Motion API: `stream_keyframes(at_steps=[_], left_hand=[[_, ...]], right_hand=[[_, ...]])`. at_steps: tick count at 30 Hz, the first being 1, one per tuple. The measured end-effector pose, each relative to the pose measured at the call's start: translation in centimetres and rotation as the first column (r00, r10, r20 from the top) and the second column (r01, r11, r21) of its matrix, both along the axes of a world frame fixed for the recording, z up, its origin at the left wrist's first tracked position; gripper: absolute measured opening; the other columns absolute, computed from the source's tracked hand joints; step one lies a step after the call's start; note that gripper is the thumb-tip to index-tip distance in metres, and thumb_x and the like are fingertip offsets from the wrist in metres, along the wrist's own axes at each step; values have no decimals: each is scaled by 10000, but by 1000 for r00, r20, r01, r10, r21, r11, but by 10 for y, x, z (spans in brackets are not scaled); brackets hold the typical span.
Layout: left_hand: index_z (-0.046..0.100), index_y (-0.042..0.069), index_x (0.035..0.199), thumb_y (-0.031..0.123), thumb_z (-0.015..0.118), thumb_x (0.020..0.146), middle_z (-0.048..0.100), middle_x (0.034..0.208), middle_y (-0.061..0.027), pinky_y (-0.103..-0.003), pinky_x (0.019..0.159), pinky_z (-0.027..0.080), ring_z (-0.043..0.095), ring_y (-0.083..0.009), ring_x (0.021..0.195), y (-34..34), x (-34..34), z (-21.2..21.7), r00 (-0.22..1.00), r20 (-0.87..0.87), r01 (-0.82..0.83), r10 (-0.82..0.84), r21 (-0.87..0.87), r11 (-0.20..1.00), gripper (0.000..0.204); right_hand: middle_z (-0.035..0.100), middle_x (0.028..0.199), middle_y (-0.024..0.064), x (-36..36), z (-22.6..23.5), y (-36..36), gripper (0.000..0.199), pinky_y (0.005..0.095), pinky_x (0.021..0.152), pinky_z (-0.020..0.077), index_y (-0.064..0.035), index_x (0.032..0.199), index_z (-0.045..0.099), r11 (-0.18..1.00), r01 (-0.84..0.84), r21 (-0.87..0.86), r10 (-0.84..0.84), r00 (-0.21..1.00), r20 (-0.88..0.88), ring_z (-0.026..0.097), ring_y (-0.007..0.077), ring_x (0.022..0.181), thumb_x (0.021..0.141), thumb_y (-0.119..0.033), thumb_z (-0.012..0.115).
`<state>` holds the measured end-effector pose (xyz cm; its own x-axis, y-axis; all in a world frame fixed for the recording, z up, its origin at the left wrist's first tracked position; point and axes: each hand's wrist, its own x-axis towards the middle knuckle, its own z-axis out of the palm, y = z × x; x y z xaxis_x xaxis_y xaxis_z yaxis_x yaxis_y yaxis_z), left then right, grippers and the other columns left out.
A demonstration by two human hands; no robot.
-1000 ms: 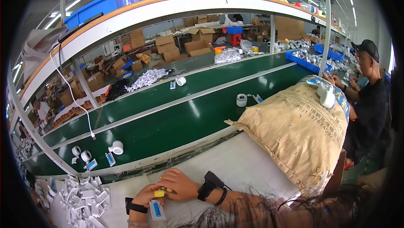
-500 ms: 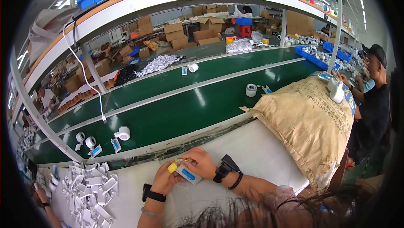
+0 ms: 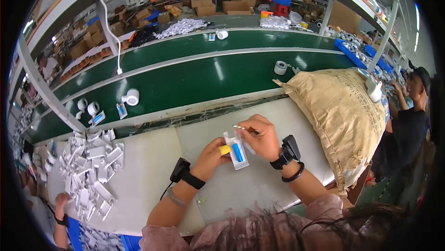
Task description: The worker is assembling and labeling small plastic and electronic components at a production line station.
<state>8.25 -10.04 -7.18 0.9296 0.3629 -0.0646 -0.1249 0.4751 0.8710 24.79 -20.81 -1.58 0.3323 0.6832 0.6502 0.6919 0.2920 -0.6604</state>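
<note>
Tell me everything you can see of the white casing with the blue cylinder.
The white casing is small, shallow, roughly rectangular and plastic-looking, open toward the camera, with a blue cylinder lying lengthwise inside. It slants slightly, far end leaning left. The left hand holds its left edge, beside a yellow piece; the right hand is at its upper right, contact unclear. It appears held above the pale worktop.

It was a factory workshop — a green conveyor (image 3: 185, 84), heaped white plastic parts (image 3: 96, 153), blue bins (image 3: 348, 56) and cardboard boxes (image 3: 202, 0) showed it.
</note>
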Motion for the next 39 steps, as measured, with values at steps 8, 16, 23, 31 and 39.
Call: stream_keyframes(at_steps=[8, 16, 23, 31, 39], left_hand=[[493, 47, 1268, 208, 590, 950, 578, 1117, -15, -298, 895, 485, 572, -91, 1016, -16, 8, 11, 992, -23, 126, -124, 143, 982, 369], [423, 57, 1300, 80, 569, 931, 583, 947, -60, -281, 586, 520, 594, -123, 702, -24, -1, 16, 986, 36, -165, 162, 132, 977, 398], [403, 62, 1295, 140, 479, 988, 577, 875, -85, -291, 533, 510, 581, -146, 641, -16, -5, 18, 996, 62, -65, 62, 57, 996, 325], [503, 55, 1191, 136, 448, 999, 581, 814, -58, -278, 511, 489, 560, -122, 594, -19, -2, 19, 990, -99, -89, 101, 120, 989, 216], [409, 44, 1268, 40, 472, 935, 576, 928, -55, -247, 545, 465, 547, -87, 635, -23, -1, 16, 992, 54, -125, 115, 247, 961, 339]], right_hand=[[611, 872, 37, -22, -34, -21, 133, 218, 658, 461, 1, 996, 684, 996, 25, -86, -53, 938, -342, 568, 74, 725, 862, 9, 684], [613, 1057, 116, -29, -35, -35, 261, 259, 742, 486, -1, 1146, 631, 994, 50, -97, -43, 996, 73, 603, 162, 840, 886, 23, 629], [632, 763, 54, -18, -29, -34, 175, 461, 967, 436, -29, 1028, 629, 999, 25, -30, -23, 998, 67, 606, 223, 778, 857, 7, 645], [644, 791, 65, -22, -22, -38, 173, 452, 953, 451, -43, 938, 631, 999, 10, -52, -4, 993, 121, 611, 197, 710, 800, 21, 712], [679, 854, 71, -27, -23, -43, 184, 466, 935, 480, -47, 942, 638, 1000, -14, -24, 19, 977, 211, 641, 209, 741, 799, 42, 713]])
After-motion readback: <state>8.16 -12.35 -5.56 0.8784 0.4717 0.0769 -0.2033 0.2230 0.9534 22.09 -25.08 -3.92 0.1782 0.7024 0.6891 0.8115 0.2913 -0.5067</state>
